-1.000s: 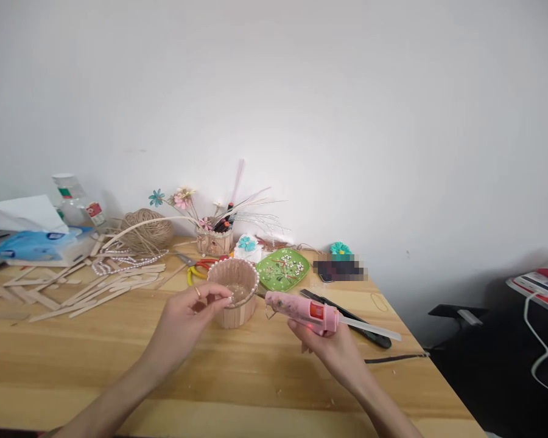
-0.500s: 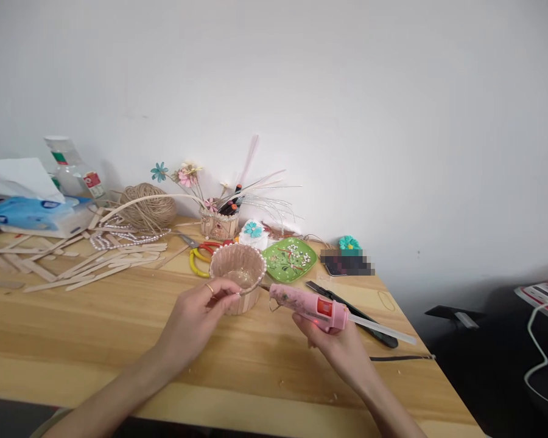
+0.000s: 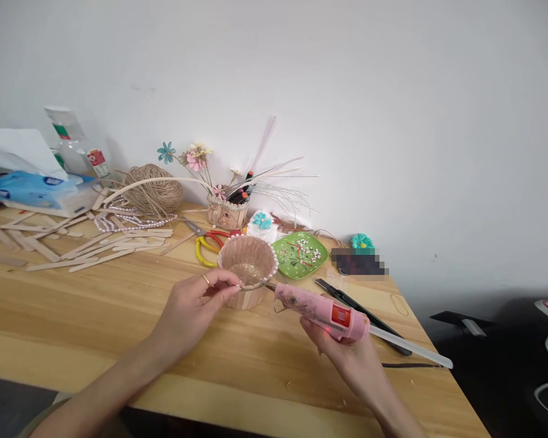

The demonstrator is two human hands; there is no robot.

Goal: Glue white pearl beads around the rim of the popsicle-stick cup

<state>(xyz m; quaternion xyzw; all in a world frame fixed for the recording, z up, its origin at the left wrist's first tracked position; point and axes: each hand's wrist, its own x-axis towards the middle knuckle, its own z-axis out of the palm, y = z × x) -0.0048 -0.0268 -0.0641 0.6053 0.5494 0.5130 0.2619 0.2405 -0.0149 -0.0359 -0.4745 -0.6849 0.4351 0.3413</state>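
Observation:
A small round cup [image 3: 246, 298] clad in wooden sticks stands on the table, with white pearl beads [image 3: 274, 255] along part of its rim. My left hand [image 3: 201, 310], a ring on one finger, is closed in a pinch on the cup's near rim. Whether a bead also sits between those fingertips, I cannot tell. My right hand [image 3: 342, 353] is wrapped round a pink glue gun [image 3: 315, 307] from below. Its nozzle points left and is at the cup's right front rim. A clear glue stick [image 3: 411, 345] sticks out of the back.
Behind the cup are a green dish [image 3: 301, 255] of beads, scissors [image 3: 205, 246] and a pot [image 3: 228, 213] of pens and flowers. A black utility knife [image 3: 365, 316] lies right. Wooden sticks [image 3: 114, 249], twine [image 3: 153, 188] and tissues [image 3: 45, 191] are left.
The view has shifted, so the scene sits a little further right. The glue gun's back end has swung slightly down and right, its nozzle staying by the rim. My left hand keeps its pinch.

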